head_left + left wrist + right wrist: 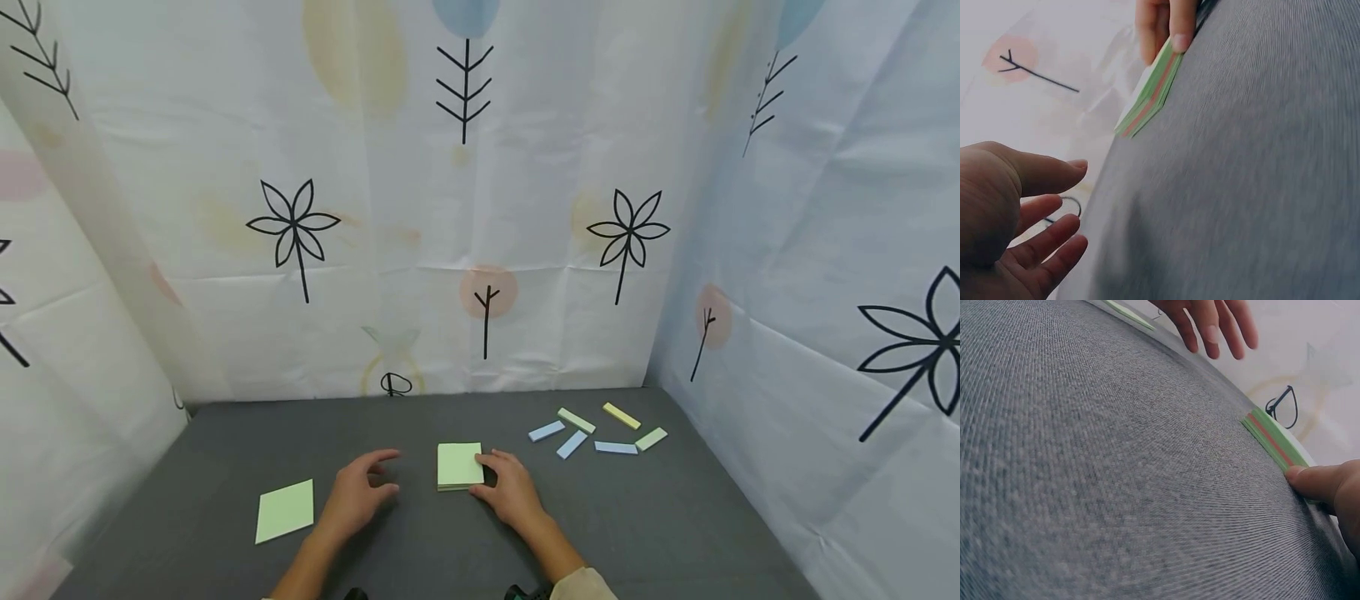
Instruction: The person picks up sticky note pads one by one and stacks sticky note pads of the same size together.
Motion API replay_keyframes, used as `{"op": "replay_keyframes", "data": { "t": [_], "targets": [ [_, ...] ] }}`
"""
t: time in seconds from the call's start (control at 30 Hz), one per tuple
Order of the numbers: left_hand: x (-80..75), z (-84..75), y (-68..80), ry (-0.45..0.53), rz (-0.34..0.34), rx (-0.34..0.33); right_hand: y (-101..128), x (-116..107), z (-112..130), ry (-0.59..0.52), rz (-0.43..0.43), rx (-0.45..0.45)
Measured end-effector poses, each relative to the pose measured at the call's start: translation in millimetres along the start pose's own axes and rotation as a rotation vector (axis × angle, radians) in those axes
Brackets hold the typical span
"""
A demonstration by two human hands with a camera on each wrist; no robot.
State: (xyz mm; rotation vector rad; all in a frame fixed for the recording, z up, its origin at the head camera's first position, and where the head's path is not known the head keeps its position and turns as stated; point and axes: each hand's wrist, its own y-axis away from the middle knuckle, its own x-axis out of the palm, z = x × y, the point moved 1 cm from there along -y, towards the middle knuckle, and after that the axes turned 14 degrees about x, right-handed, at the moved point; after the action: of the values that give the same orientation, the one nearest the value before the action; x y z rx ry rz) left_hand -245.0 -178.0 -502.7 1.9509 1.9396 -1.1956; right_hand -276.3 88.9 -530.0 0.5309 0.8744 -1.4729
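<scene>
- On the left of the grey table (187,500), a single green sheet (285,510) lies flat, apart from everything else and touched by neither hand.
- Just right of it, the left hand (358,492) hovers low over the cloth with its fingers (1054,234) loosely spread and slightly bent, holding nothing; the pad lies a short way off to its right.
- In the middle, near the front edge, sits the pad of sticky notes (460,465), pale green on top with a reddish band showing among the green layers along its side.
- The right hand (510,492) rests against the pad's right edge, thumb (1313,481) pressed to the side of the stack and fingers curled over its near corner.
- The pad looks light and thin: stiff enough as a block, yet its loose leaves should bend and peel easily. A pinch across the edge, thumb below and fingers above, seems the surest hold; a push alone may just slide it over the cloth.
- To the far right, small colored strips (596,429), blue, green and yellow, lie scattered by the back corner.
- Printed curtains (465,208) close off the table behind and at both sides.
</scene>
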Motion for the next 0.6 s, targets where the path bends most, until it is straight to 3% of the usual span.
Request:
{"op": "replay_keyframes", "data": {
  "t": [0.27,0.6],
  "targets": [
    [-24.9,13.9,8.7,-0.115,-0.006,-0.014,-0.1,0.4,0.4,0.001,0.000,0.004],
    [-57.5,32.2,22.3,-0.278,0.062,0.059,0.7,0.4,0.2,-0.010,-0.002,0.000]
  ]
}}
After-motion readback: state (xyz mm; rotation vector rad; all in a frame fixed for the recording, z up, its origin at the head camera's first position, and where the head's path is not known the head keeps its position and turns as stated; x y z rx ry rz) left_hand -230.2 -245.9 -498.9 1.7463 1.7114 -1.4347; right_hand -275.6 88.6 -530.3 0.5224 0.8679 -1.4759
